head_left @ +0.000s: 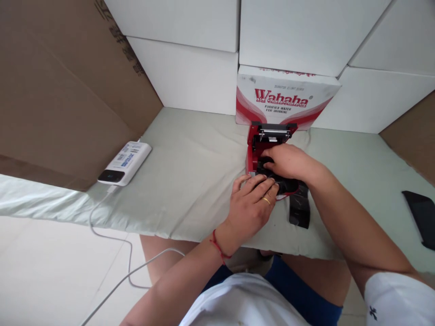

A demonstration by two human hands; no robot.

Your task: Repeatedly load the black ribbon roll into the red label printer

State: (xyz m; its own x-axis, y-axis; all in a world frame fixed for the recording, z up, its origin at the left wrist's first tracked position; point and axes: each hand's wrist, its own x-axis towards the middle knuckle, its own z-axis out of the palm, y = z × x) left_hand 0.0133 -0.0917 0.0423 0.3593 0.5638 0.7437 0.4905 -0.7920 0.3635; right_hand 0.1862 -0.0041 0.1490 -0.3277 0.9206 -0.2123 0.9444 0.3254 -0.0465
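Observation:
A small red and black device (pixel 250 158), which looks like a label printer, stands on the cloth with its lid (pixel 272 131) tipped up at the back. Inside lies a dark, glossy black roll (pixel 287 184), mostly covered by my hands. My right hand (pixel 288 160) reaches in from the right, thumb and fingers curled round the roll's far part. Across the front edge, my left hand (pixel 253 199) has its fingers bent over the near part of the roll; its thumb is hidden. A loose black strip (pixel 299 208) hangs from the device's front right onto the cloth.
Behind the device stands a Wahaha water carton (pixel 282 99), with white boxes (pixel 190 74) stacked around. A white power bank (pixel 125 163) with a cable (pixel 131 262) lies left, beside a brown cardboard box (pixel 68 90). A black flat object (pixel 421 219) sits at the far right.

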